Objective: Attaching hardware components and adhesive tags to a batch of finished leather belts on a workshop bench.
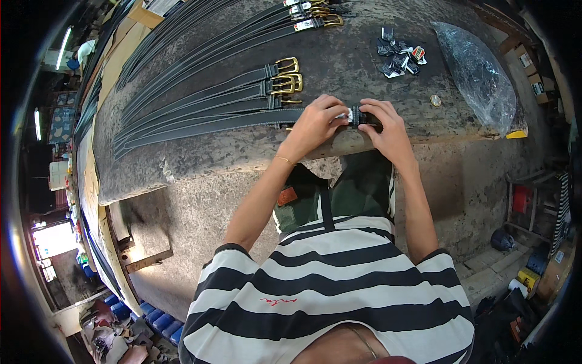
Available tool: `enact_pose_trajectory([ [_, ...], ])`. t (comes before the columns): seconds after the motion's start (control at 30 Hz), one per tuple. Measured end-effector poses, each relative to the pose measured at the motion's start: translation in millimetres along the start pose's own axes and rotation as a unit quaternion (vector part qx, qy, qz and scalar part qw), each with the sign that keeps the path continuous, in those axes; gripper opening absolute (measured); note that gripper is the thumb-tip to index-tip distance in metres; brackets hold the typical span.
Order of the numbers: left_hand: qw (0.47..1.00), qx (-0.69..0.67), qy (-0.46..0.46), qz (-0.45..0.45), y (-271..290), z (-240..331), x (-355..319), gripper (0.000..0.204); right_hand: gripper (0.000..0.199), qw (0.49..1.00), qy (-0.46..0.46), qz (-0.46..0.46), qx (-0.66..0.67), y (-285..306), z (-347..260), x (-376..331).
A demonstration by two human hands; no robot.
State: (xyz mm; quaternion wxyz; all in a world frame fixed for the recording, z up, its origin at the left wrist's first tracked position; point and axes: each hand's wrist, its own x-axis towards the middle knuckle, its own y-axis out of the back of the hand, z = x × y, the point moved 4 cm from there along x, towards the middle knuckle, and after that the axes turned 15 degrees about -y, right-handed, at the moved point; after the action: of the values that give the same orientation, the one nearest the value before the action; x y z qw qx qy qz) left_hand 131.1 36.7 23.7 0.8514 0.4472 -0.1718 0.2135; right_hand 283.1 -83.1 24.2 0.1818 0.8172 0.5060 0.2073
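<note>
Left hand [315, 121] and right hand [385, 124] pinched end of long black leather belt [212, 124] between them at worn grey counter [212, 155] edge. Belt likely limp, light; grip near end, strap trailed left.

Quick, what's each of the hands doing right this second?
Left hand: closed, pinching the end of the black belt at the bench edge.
Right hand: closed on the same belt end, fingers curled over it.

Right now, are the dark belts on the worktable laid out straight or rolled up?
Laid out straight. The dark belts lie flat, side by side along the worktable, gold buckles at one end; none is coiled.
</note>
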Motion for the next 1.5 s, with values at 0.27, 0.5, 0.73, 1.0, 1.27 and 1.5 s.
enact_pose_trajectory([
  [0.27,0.997,0.048,-0.026,0.048,9,6,-7,0.027,0.039,0.998,0.003,0.042,-0.049,9,9,-11],
  [0.5,0.998,0.059,-0.029,0.000,-5,4,1,0.016,0.030,0.993,0.023,0.075,-0.086,7,4,-21],
  [0.73,0.998,0.049,-0.025,0.021,-9,6,0,0.033,0.022,0.984,0.022,0.146,-0.099,45,11,-29],
  [1.0,0.997,0.069,-0.002,0.027,-13,15,8,0.035,0.019,0.853,-0.231,0.306,-0.354,270,124,8],
  [1.27,0.994,0.069,-0.025,0.076,-1,26,9,0.031,0.027,0.833,-0.333,0.218,-0.384,298,113,-17],
  [1.5,0.888,-0.396,0.213,0.099,-47,112,59,0.053,0.028,0.900,-0.253,0.272,-0.228,214,-11,-130],
])
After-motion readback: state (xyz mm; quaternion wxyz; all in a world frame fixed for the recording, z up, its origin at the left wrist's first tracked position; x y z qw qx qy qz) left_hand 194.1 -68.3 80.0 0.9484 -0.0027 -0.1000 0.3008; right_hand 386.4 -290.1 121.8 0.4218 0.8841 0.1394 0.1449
